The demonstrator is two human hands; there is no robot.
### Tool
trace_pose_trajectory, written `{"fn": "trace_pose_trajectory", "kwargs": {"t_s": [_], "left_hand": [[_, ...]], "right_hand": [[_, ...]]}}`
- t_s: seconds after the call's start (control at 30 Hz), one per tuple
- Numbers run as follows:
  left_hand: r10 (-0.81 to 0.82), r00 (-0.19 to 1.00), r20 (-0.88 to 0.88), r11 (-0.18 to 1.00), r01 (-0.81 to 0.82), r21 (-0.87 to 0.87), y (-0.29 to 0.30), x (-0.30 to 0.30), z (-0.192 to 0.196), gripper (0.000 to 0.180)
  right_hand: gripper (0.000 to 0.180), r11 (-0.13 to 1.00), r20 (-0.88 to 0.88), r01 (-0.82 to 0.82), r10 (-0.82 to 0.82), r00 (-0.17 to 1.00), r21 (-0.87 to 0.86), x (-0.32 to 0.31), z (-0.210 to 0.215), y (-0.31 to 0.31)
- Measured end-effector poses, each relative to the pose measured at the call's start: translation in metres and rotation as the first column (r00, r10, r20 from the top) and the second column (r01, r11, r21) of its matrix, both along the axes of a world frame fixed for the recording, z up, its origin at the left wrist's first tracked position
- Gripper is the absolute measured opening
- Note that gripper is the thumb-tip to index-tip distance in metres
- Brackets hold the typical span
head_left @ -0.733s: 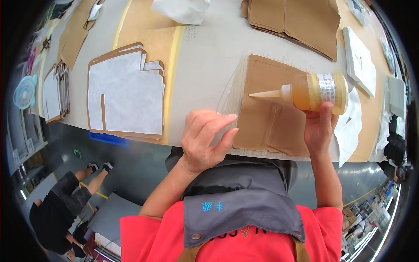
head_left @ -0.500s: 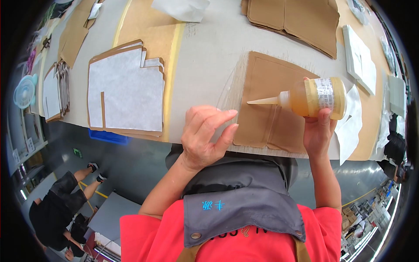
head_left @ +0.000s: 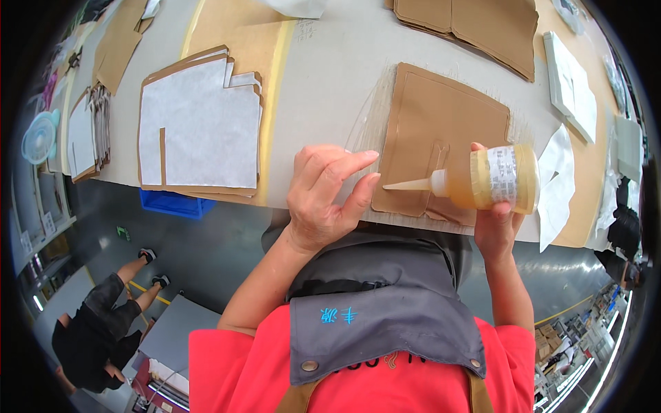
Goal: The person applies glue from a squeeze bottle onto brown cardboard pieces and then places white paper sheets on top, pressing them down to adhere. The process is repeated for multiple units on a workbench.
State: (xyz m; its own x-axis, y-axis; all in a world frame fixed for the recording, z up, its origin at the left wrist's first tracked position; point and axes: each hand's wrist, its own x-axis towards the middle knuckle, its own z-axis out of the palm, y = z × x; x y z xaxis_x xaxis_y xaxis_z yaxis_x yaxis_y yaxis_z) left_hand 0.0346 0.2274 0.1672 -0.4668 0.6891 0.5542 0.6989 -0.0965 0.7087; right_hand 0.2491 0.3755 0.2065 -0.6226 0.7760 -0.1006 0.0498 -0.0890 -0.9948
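Note:
My right hand (head_left: 497, 230) is wrapped round a squeeze glue bottle (head_left: 487, 179) with amber contents and a pale label. The bottle lies almost level, and its long pointed nozzle (head_left: 407, 184) reaches left over the near left part of a brown panel (head_left: 447, 103). Whether the tip touches the panel I cannot tell. The panel lies flat on the table and has a slot-shaped outline near its middle. Just left of the panel's near left edge is my left hand (head_left: 327, 193), its thumb and forefinger apart with nothing between them.
To the left lies a stack of white-faced brown panels (head_left: 206, 131). More brown panels (head_left: 475, 27) are piled at the back right. White sheets (head_left: 556, 186) lie right of the bottle. A blue crate (head_left: 175, 203) sits below the table edge. Another person (head_left: 96, 330) is at lower left.
My right hand has brought the glue bottle nearer to me and slightly left, with the nozzle now over the panel's near left part. My left hand keeps its pose. The table sits slightly higher in view.

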Motion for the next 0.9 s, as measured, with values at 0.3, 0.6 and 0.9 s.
{"fn": "trace_pose_trajectory", "kwargs": {"t_s": [0.3,0.6,0.9], "left_hand": [[0.007,1.0,0.002,1.0,-0.007,0.004,0.0,0.002,0.0,0.026],[0.03,1.0,-0.008,0.998,-0.03,-0.058,-0.001,0.003,0.005,0.022],[0.038,0.999,-0.017,0.995,-0.039,-0.097,-0.004,0.005,0.006,0.019]], "right_hand": [[0.108,0.997,-0.121,-0.07,0.075,0.99,0.043,0.016,-0.001,-0.017],[0.079,0.822,-0.387,0.215,-0.458,0.8,-0.528,0.109,0.034,0.044],[0.062,0.732,0.386,0.568,-0.681,0.622,0.376,0.286,0.075,0.203]]}}
